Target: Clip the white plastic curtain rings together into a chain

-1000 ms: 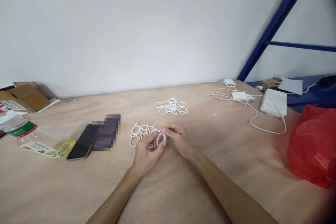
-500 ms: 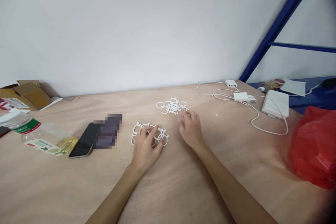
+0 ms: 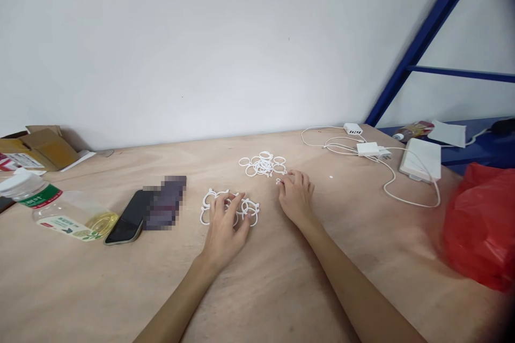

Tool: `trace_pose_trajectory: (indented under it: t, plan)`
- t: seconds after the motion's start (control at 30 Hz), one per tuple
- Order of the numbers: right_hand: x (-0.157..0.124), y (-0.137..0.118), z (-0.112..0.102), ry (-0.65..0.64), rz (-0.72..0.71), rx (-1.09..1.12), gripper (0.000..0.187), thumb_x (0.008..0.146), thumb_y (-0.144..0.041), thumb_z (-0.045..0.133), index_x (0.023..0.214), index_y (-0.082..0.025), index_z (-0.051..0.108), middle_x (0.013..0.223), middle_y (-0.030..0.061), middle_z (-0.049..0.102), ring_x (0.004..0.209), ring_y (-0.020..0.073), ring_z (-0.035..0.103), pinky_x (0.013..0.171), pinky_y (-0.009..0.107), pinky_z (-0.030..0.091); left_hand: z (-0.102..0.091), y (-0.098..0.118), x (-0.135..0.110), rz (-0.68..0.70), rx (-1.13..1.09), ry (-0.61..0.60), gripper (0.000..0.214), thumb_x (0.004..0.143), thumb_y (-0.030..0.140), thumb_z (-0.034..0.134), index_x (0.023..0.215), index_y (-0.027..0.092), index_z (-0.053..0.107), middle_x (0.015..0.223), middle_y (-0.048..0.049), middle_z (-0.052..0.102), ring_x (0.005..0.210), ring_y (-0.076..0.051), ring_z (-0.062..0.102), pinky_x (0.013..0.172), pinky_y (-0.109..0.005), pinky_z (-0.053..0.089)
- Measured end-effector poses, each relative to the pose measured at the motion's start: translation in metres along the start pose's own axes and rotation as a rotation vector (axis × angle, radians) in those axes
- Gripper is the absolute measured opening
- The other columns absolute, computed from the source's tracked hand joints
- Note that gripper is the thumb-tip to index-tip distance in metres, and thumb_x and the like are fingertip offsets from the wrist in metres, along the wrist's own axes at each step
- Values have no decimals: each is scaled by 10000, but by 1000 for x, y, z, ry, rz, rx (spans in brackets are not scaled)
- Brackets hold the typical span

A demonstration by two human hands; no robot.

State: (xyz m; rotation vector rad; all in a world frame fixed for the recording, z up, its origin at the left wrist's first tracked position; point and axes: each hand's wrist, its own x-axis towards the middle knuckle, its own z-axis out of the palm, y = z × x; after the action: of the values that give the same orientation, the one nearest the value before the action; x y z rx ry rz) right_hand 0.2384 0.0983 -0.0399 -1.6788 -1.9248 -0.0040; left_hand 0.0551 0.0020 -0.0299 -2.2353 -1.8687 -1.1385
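Several white plastic rings with small knobs (image 3: 206,216) lie in a near cluster on the wooden table. My left hand (image 3: 223,225) rests over this cluster with its fingers spread, covering some of the rings. Farther back is a tangled pile of similar white rings (image 3: 263,166). Just to the right of that pile, my right hand (image 3: 296,195) has its fingers curled and its thumb close to the index finger. A small white piece (image 3: 278,181), which looks like part of a ring, shows at those fingertips.
To the left lie a phone (image 3: 131,217), a clear bottle (image 3: 60,220) with a green label and an opened cardboard box (image 3: 48,147). At right are a white cable (image 3: 394,179), a charger (image 3: 368,149), a white box (image 3: 421,159) and a red plastic bag (image 3: 483,225).
My right hand has drawn slightly right, away from the pile, and a small white piece now shows at its fingertips. My left hand stays over the near rings.
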Motion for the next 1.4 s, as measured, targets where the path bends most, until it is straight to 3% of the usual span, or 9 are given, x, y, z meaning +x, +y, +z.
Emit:
trace_pose_trajectory:
  t: [0.13,0.3,0.47,0.57,0.73,0.87,0.97,1.17,1.4]
  plan:
    - [1,-10,0,40,54,501,220,871,-286,451,849,-166,634,1089,134,592,1063,270,484,903,428,361,-2,3,1,3,-41,9,388,845,288,550,1227,222,529,1148,-111,503,1102,-257,479,962,-449,407]
    - [-12,-43,-9,-330,266,1322,281,820,-460,547,854,-191,619,907,57,658,844,193,564,731,310,423,-3,5,1,-29,-96,24,466,822,369,603,1247,218,487,1172,-102,560,1110,-254,519,955,-430,423]
    - [-28,-67,-20,-596,366,1655,261,771,-442,640,768,-183,608,793,14,613,664,120,497,589,246,366,-5,6,2,-87,-100,100,525,743,424,689,1189,210,513,1060,-75,633,978,-237,588,875,-403,467]
    - [-32,-72,-23,-693,349,1787,250,761,-415,663,711,-180,598,739,0,583,663,106,477,618,237,364,-7,6,3,-97,-91,165,445,756,384,683,1135,196,544,1036,-76,640,943,-225,604,843,-375,485]
    - [-33,-73,-22,-669,349,1711,271,748,-439,663,689,-180,611,715,-8,576,654,104,478,626,236,363,-8,6,3,21,-67,205,324,798,300,644,1097,193,583,944,-66,682,869,-204,621,813,-355,484]
    - [-31,-71,-23,-617,374,1655,252,725,-432,685,819,-206,626,734,-13,604,653,116,517,576,231,355,-7,7,3,70,-100,189,305,805,286,629,1091,184,597,829,-46,671,760,-178,604,754,-332,486]
    - [-29,-69,-27,-662,284,1615,245,761,-439,647,805,-197,635,694,-2,605,629,121,515,548,234,352,-8,9,3,85,-149,169,261,806,277,618,1044,172,622,752,-27,644,686,-154,570,709,-309,475]
    - [-28,-67,-32,-586,148,1521,307,798,-438,598,616,-194,561,596,-11,555,582,126,501,581,261,403,-9,16,0,-51,-315,40,187,828,293,555,896,162,669,670,-13,611,625,-137,536,620,-265,450]
    - [-23,-61,-30,-539,33,1346,272,838,-379,542,657,-192,623,670,14,593,668,156,557,647,285,444,-10,17,3,-111,-357,-37,173,804,255,572,921,167,663,734,-18,624,683,-150,555,686,-285,474]
